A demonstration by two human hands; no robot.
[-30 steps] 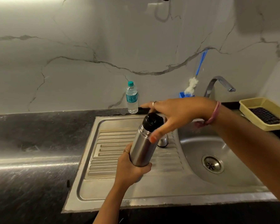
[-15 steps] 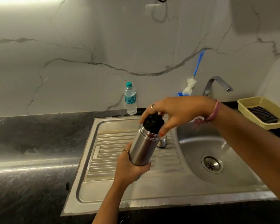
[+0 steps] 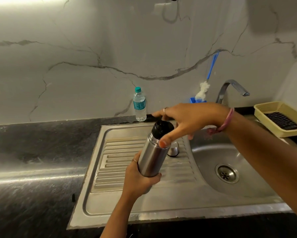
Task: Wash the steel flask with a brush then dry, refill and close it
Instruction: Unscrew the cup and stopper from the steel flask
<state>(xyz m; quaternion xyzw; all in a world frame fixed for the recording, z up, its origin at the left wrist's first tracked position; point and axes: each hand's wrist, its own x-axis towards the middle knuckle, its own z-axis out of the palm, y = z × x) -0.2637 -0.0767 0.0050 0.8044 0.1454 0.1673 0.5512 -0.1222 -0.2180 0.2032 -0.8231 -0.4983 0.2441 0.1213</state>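
Steel flask (image 3: 152,158), smooth cylinder, left hand (image 3: 138,182) gripping; black stopper (image 3: 162,128).

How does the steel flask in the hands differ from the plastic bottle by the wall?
The flask is shiny opaque steel with a black stopper; the bottle is clear plastic with a teal cap. The flask is tilted, gripped by the left hand; the bottle stands upright, untouched, on the counter. Both are capped.

Flask (image 3: 152,158) base hidden in left hand (image 3: 139,181). Steel cup (image 3: 173,150) half behind flask. Brush (image 3: 202,90) foot hidden by right hand (image 3: 187,121). Tray (image 3: 264,109) cut by right edge. Bottle (image 3: 139,106) label unreadable.
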